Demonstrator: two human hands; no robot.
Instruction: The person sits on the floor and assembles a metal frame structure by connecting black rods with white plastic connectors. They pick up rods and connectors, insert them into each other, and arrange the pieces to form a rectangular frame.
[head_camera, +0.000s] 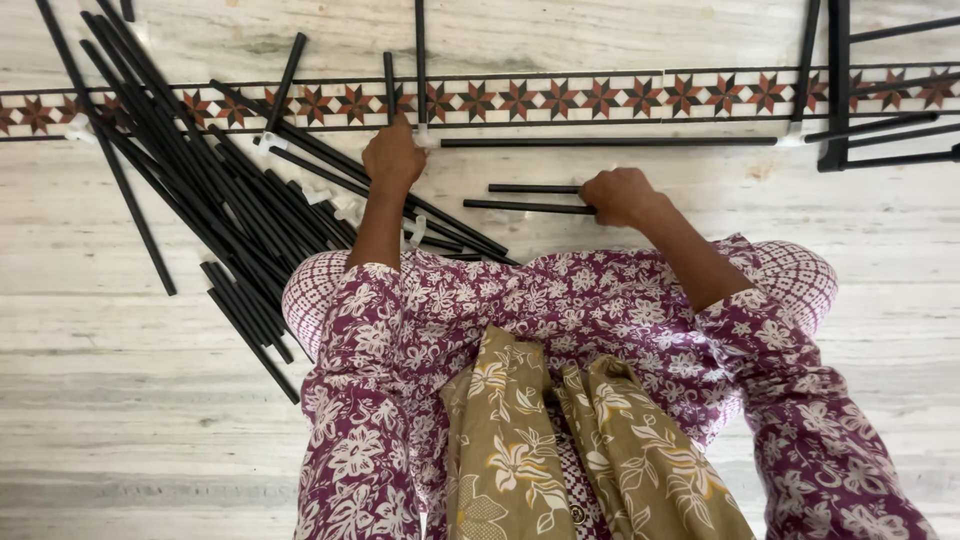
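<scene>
Your right hand (618, 196) is closed around the near end of a short black rod (527, 207), which lies flat on the floor (120, 340). Its long axis runs left to right across your view, stretching away from that hand toward your left. A second short rod (533, 188) lies just beyond it, parallel and close; whether your fingers touch it too cannot be told.

Your left hand (393, 157) sits farther out, curled into a fist over a white connector (427, 137), where an upright-running rod (420, 50) and a long rod (610, 142) meet beside the patterned border. What exactly it grips is hidden under the knuckles. So the short rod lies between your two hands, and the right is the nearer.

To your left, a loose pile of rods (200, 190) fans out diagonally, with a few white connectors scattered among them. At far right stands part of a black frame (838, 90) already joined. A tiled border (620, 97) of red and brown stars crosses the floor past your hands. No packages, labels or signs show.
</scene>
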